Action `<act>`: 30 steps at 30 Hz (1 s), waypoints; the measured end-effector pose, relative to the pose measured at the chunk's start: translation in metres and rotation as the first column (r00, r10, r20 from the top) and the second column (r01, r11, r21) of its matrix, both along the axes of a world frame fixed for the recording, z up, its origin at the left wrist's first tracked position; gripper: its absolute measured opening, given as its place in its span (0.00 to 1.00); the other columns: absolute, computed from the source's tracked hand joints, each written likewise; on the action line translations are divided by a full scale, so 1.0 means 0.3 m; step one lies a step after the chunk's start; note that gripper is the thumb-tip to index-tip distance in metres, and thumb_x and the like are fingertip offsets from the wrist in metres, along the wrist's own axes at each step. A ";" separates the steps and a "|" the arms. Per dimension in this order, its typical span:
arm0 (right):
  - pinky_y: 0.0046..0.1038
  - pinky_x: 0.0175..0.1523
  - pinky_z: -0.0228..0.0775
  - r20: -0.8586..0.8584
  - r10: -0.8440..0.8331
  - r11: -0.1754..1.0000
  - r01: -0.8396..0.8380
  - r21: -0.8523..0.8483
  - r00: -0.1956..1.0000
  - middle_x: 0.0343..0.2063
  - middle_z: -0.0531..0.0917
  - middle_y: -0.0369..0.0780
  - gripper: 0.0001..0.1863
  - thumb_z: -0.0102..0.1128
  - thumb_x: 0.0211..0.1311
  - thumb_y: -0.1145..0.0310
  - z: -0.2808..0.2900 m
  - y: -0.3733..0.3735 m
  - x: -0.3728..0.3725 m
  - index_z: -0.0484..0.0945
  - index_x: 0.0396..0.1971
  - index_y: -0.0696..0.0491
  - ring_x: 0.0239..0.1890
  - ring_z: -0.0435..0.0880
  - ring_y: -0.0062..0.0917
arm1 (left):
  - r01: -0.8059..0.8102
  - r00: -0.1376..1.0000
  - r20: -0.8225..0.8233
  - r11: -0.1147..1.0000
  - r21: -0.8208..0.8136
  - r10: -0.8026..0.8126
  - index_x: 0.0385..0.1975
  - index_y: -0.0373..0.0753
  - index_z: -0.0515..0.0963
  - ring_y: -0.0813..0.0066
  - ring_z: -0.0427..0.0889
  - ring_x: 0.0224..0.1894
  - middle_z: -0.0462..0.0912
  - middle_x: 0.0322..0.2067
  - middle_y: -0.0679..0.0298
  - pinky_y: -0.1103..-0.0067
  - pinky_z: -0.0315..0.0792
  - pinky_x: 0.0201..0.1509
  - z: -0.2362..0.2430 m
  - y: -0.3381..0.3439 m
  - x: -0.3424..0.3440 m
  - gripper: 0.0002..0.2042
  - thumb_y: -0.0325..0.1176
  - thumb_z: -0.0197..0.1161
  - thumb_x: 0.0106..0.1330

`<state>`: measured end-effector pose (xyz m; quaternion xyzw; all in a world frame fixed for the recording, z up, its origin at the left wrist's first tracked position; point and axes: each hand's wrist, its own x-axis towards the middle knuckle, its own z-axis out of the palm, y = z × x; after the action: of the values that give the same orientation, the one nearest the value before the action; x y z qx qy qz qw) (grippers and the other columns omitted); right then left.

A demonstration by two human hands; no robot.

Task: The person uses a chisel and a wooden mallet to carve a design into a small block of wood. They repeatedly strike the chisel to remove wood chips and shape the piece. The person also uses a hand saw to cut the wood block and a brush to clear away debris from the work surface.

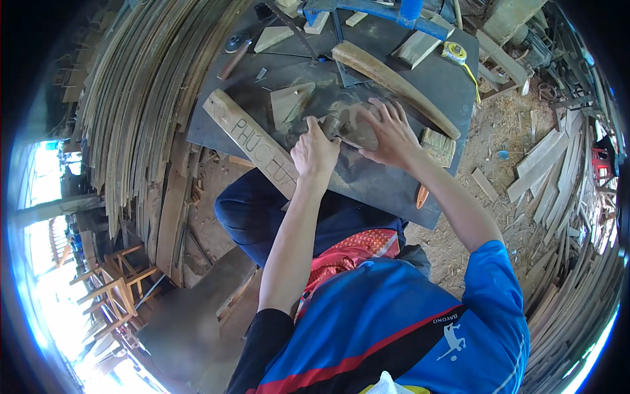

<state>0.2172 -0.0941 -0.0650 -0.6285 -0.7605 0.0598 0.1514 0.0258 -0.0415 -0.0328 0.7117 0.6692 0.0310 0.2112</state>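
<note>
My left hand is closed around a small dark piece with a rounded end; its exact kind is hard to make out. Beside it, my right hand has its fingers spread, thumb and fingertips over a flat brownish piece on the dark tabletop. Whether the right fingers touch that piece I cannot tell. Left of my hands lies a long wooden bar with letters marked along it. A triangular wood offcut rests just beyond my left hand, and a curved wooden piece lies beyond my right.
A wide brush lies by my right forearm. At the far right is a yellow tape measure; a blue clamp stands at the back. A wooden-handled tool sits far left. Stacked planks border the table's left side.
</note>
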 end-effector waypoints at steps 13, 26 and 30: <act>0.40 0.63 0.72 -0.515 -0.298 0.889 0.038 -0.456 0.803 0.52 0.83 0.53 0.45 0.76 0.48 0.44 0.190 -0.057 -0.044 0.73 0.65 0.50 0.57 0.81 0.46 | 0.037 0.979 0.186 0.968 0.248 -0.085 0.47 0.43 0.82 0.49 0.87 0.41 0.88 0.39 0.54 0.59 0.80 0.45 0.113 -0.075 -0.104 0.18 0.43 0.71 0.59; 0.31 0.64 0.68 -0.798 -0.489 0.727 -0.341 -0.596 0.353 0.59 0.78 0.44 0.35 0.66 0.66 0.54 0.206 -0.181 -0.059 0.68 0.69 0.53 0.58 0.79 0.28 | 0.314 0.797 0.307 0.791 0.525 -0.521 0.40 0.45 0.84 0.64 0.87 0.35 0.83 0.40 0.69 0.69 0.81 0.37 0.226 -0.150 -0.271 0.15 0.26 0.72 0.51; 0.30 0.64 0.67 -0.798 -0.577 0.717 -0.361 -0.596 0.172 0.58 0.79 0.43 0.34 0.61 0.69 0.52 0.228 -0.189 -0.082 0.68 0.69 0.55 0.59 0.79 0.28 | 0.032 0.765 0.487 0.780 0.625 -0.421 0.38 0.43 0.84 0.67 0.88 0.34 0.86 0.37 0.65 0.75 0.79 0.40 0.260 -0.121 -0.294 0.11 0.25 0.72 0.56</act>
<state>0.1927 -0.1508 0.0033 -0.5007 -0.3413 0.7087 0.3613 -0.0623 -0.0779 0.0453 0.7722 0.4268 0.4321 0.1865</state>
